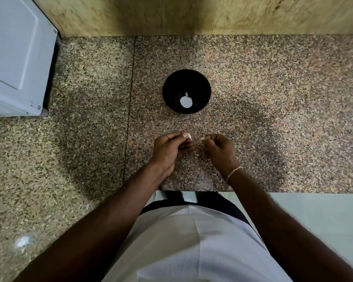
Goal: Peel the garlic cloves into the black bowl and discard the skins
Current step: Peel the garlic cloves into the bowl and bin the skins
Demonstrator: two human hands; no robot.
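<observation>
Speckled granite counter against a tan stone wall, two hands working a garlic clove in front of a black bowl.

Left hand pinches the clove between thumb and curled fingers; the right hand, fingers curled too, pinches a pale bit of skin just beside it, the two hands close together above the counter. Beyond them, apart from both hands, the bowl stands on the counter and holds a white piece on its bottom with a smaller pale sliver touching it. A thin bracelet circles the right wrist. A white appliance sits at the far left, against the wall.
</observation>
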